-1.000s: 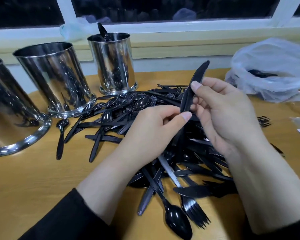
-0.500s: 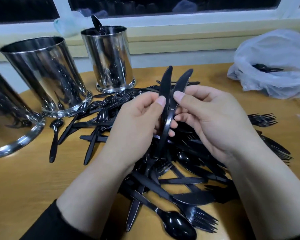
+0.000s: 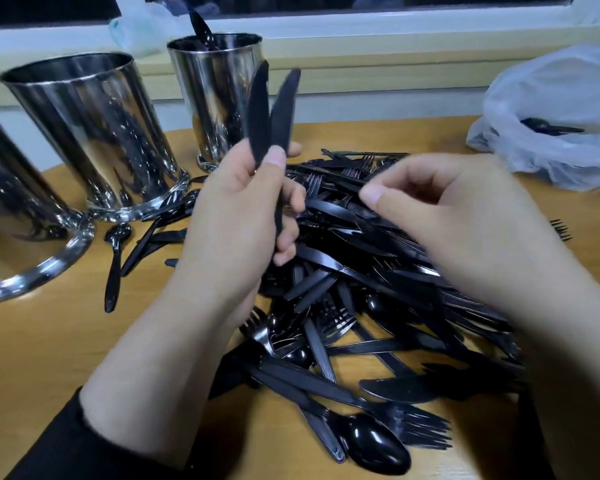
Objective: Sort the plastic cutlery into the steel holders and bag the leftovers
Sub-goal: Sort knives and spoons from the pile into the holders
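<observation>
My left hand [image 3: 236,216] grips two black plastic knives [image 3: 269,112] by their handles, blades upright in front of the far steel holder [image 3: 219,98]. My right hand [image 3: 458,226] hovers over the pile of black cutlery [image 3: 343,299] with loosely curled fingers; I see nothing held in them. The pile of mixed knives, forks and spoons lies on the wooden table [image 3: 49,341]. A middle steel holder [image 3: 84,133] and a near one [image 3: 14,230], cut off by the left edge, stand at the left. A black utensil [image 3: 201,29] sticks out of the far holder.
A translucent plastic bag [image 3: 568,98] with some black cutlery [image 3: 551,128] inside lies at the back right. A loose spoon [image 3: 115,258] lies by the holders, a fork [image 3: 561,230] at the right. A window sill runs behind the table.
My right hand has let go of its knife and dropped toward the pile. My left hand now holds both knives together and has lifted them a little toward the holders.
</observation>
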Demonstrator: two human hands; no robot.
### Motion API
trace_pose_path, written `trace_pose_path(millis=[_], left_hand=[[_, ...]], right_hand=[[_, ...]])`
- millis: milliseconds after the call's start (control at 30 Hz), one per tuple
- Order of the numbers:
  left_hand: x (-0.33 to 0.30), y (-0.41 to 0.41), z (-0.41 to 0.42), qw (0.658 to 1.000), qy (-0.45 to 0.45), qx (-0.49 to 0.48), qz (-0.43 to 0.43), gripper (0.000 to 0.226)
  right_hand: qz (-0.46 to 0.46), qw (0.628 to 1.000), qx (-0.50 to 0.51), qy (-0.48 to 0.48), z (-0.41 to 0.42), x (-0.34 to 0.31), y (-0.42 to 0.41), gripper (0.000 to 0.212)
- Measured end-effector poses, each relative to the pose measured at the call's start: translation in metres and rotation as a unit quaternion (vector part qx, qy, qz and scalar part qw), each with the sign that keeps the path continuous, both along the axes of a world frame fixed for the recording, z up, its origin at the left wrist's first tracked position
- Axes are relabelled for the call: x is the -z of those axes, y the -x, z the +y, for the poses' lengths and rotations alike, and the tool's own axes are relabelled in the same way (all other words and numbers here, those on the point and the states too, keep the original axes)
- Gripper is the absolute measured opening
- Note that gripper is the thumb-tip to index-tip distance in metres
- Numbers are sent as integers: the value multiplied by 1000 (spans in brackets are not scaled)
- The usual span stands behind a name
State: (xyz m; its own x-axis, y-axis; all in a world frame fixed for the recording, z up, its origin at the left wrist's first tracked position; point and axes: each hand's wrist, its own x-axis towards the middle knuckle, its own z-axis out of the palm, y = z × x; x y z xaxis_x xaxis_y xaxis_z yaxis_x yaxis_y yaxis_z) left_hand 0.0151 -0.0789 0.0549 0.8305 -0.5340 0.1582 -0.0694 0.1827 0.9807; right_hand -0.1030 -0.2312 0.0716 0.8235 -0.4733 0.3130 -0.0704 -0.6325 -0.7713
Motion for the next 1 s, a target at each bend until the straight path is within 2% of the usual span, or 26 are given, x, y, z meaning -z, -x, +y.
trace_pose_path(millis=[133,300,500,633,833,1000], left_hand=[[3,0,5,999,-36,0,16,20],[7,-5,10,998,-43,-18,48,15],[6,-9,12,997,-22,-41,61,16],[5,-9,12,997,-2,-62,47,22],[10,-8,13,996,17,-65,67,22],[15,3,3,997,1,-18,81,26]], right_hand=[[239,963,-53,116,-3,-1,6,13],[306,937,-56,158,2,5,-1,14],[304,937,-50,167,6,9,-3,11],[254,956,-24,147,1,13,-2,15],[142,990,-16,11,-3,6,1,18],[98,993,-41,-45,9,1,-3,20]])
